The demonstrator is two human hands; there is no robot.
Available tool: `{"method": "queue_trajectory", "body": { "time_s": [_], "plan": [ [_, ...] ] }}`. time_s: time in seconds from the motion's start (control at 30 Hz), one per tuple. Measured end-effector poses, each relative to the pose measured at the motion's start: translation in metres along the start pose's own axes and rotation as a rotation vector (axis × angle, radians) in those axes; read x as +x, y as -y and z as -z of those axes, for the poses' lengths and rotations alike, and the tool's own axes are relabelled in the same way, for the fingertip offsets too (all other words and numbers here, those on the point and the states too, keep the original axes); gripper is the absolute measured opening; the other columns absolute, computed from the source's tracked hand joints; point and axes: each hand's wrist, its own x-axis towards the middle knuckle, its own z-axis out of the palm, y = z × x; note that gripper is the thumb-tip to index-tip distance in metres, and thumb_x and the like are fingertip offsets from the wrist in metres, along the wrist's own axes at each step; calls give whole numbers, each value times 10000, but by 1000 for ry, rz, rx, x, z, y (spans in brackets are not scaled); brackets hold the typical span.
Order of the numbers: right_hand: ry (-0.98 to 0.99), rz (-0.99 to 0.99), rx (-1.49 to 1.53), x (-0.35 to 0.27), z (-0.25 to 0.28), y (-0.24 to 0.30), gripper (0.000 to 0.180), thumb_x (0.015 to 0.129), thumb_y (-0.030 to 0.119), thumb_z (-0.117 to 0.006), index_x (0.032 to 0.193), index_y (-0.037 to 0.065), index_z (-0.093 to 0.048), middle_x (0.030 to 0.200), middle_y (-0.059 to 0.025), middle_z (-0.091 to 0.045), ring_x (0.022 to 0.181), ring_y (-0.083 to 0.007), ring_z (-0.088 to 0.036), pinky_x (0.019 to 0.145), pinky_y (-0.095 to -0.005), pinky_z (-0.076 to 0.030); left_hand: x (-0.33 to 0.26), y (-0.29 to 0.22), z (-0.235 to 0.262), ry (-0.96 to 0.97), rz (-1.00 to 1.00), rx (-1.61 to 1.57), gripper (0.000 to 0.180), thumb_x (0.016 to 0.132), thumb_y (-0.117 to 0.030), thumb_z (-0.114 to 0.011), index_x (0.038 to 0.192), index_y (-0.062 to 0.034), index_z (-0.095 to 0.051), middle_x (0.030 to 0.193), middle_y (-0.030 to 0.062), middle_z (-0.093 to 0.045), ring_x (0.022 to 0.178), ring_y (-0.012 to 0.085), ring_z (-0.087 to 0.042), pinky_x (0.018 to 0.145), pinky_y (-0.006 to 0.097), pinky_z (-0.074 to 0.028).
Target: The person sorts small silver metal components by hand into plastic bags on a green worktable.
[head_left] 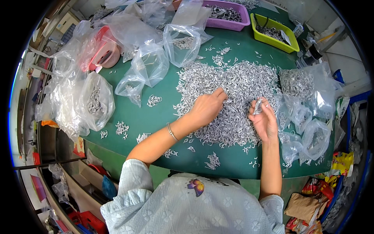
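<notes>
at the far left we saw a clear plastic bag [95,102] standing on the bench [163,113], part filled with small silver metal pieces, with more crumpled clear bags piled behind it and a pink container [104,52] half wrapped among them. little clusters of the same pieces lay scattered on the dark green bench top near that bag.

our left hand [208,106] lay palm down on the near left edge of the big heap of silver metal hooks [233,97], its fingers curled loosely into the pieces and pressing on them; whether it pinched any one piece we could not tell. a thin bangle sat on that wrist.

our right hand [265,119] was lifted just over the right side of the heap, closed round a small bundle of hooks [258,106]. the bundle's long axis ran nearly upright, tilted a little to the left, its upper end pointing away from us toward the back of the bench.

at the back stood a purple basket [233,24] and, right of it, a yellow-green tray [277,41], both holding metal parts. to the right of the heap more clear bags [307,101] of pieces crowded the bench edge. below them, off the bench, lay coloured wrappers in yellow and red [339,163] and a crumpled brown paper bag [302,206].
</notes>
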Motion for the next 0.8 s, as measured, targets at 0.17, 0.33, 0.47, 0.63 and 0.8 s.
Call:
{"method": "queue_trajectory", "body": {
  "time_s": [0.17,0.33,0.47,0.63,0.8],
  "plan": [
    [112,31,-425,12,13,-18,112,819,79,-625,906,17,-593,636,-5,-501,515,-114,-395,503,-245,-360,0,10,-5,-162,-71,-239,202,762,-29,-622,954,-62,-570,887,67,-584,685,278,-597,568,357,-478],
    [134,653,-1701,3,-18,-38,180,727,103,-685,874,48,-595,724,-94,-568,629,-248,-562,576,-362,-445,1,12,6,-254,107,-452,235,784,-10,-616,1016,-44,-615,822,51,-609,702,204,-593,607,299,-469],
    [195,784,-1864,5,-19,-42,198,700,118,-694,843,53,-573,772,-103,-564,749,-289,-572,655,-392,-456,0,18,8,-222,301,-821,236,852,-47,-569,1083,-29,-616,734,-16,-575,603,60,-490,508,225,-395],
    [100,777,-1646,7,-3,-31,143,769,108,-664,823,37,-551,738,-95,-569,656,-243,-573,599,-360,-437,-5,20,21,-9,803,-1365,178,894,-121,-543,1022,-25,-621,736,-23,-549,528,26,-414,448,173,-345],
    [-23,334,-1020,9,14,-23,95,855,81,-592,847,35,-508,703,-1,-523,628,-50,-508,474,-215,-341,-5,7,29,26,940,-1526,185,900,-132,-547,1043,-23,-590,793,4,-571,572,55,-473,454,167,-366]
  ]
}}
